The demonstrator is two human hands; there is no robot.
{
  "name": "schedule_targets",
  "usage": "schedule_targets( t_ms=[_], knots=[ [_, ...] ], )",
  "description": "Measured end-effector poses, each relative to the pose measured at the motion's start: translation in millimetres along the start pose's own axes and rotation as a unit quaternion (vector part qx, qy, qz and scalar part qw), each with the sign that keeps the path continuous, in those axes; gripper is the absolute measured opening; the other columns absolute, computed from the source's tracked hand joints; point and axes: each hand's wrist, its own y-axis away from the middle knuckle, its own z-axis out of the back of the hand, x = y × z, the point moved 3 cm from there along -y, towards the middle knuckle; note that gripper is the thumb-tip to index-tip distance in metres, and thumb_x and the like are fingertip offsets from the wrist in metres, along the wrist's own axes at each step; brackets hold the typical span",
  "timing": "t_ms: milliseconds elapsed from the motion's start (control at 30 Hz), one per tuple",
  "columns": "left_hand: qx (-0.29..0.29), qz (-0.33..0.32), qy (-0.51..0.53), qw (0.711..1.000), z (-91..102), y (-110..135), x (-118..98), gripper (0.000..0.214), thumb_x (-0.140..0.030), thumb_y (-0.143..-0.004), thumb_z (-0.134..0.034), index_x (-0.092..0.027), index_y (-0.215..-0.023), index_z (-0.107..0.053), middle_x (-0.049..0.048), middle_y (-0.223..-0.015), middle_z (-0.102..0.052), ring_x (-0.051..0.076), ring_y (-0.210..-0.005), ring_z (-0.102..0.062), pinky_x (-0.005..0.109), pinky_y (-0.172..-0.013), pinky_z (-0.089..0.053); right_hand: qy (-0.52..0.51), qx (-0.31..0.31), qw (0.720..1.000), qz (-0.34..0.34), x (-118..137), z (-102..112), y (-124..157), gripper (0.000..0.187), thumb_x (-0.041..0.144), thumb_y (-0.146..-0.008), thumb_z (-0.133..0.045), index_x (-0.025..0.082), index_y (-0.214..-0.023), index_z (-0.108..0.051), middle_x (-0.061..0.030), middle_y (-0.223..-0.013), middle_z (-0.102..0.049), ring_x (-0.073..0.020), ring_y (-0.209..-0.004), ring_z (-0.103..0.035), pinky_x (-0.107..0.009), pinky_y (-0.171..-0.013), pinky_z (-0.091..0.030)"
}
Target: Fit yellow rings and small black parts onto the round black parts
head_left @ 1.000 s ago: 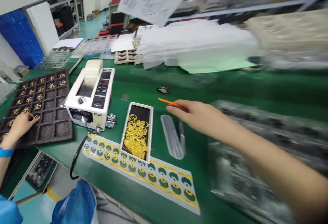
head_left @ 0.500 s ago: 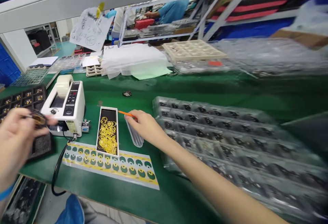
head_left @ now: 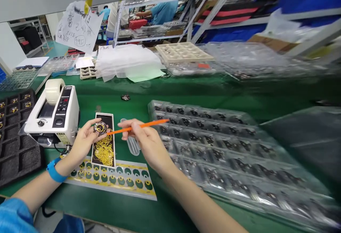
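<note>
My left hand [head_left: 86, 137] grips a small round watch part [head_left: 100, 128], dark at the rim with a curved yellow piece on its face, between thumb and fingers. It is above a white-rimmed box [head_left: 114, 154] of loose yellow rings [head_left: 104, 153]. Pinched in my right hand [head_left: 144, 137] is a thin orange stick [head_left: 154, 123], whose left tip reaches the edge of the watch part; I cannot tell if it touches. Below the box lies a sheet of yellow stickers [head_left: 119, 181] with many cut-outs.
At left stand a white tape dispenser [head_left: 53, 115] and a black foam tray [head_left: 18, 137] with several watch parts. Clear plastic trays [head_left: 207, 140] of dark parts cover the right. Another round part [head_left: 125, 97] lies behind the box. A clear plastic case [head_left: 133, 146] sits beside the box.
My left hand has carried the watch part from over the foam tray rightward to above the box. My right hand has turned the orange stick, and its tip is now at the part. The view has shifted slightly.
</note>
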Motion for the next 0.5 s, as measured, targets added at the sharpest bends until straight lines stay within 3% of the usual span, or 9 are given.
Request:
schedule_targets(
  t_ms=[133,400,500],
  knots=[
    [0.008,-0.016,0.011,1.0,-0.4,4,0,0.037,-0.018,-0.083,-0.059,-0.02,-0.119,-0.054,0.0081,-0.113,-0.07,0.024,-0.112,-0.063,0.042,-0.102,-0.048,-0.043,-0.006,0.999,0.033,-3,-11,11,0.033,0.047,-0.091,-0.055,0.02,-0.078,-0.069,-0.0034,-0.073,-0.066,-0.0162,-0.07,-0.065,-0.029,-0.066,-0.056],
    [0.034,-0.013,0.019,0.999,-0.8,10,-5,0.034,-0.021,-0.087,-0.059,-0.02,-0.122,-0.055,0.0071,-0.112,-0.07,0.022,-0.114,-0.062,0.038,-0.103,-0.048,-0.132,-0.023,0.991,-0.022,-20,-16,13,0.023,0.041,-0.089,-0.062,0.02,-0.085,-0.071,-0.0037,-0.078,-0.072,-0.0166,-0.07,-0.071,-0.031,-0.07,-0.061],
    [0.044,-0.006,0.026,0.999,0.6,11,-6,0.037,-0.021,-0.088,-0.059,-0.022,-0.124,-0.054,0.0063,-0.113,-0.07,0.022,-0.113,-0.063,0.037,-0.102,-0.048,-0.106,0.007,0.994,0.02,-17,-13,13,0.019,0.036,-0.091,-0.06,0.023,-0.088,-0.073,-0.0033,-0.081,-0.072,-0.0159,-0.074,-0.07,-0.03,-0.071,-0.061]
  ],
)
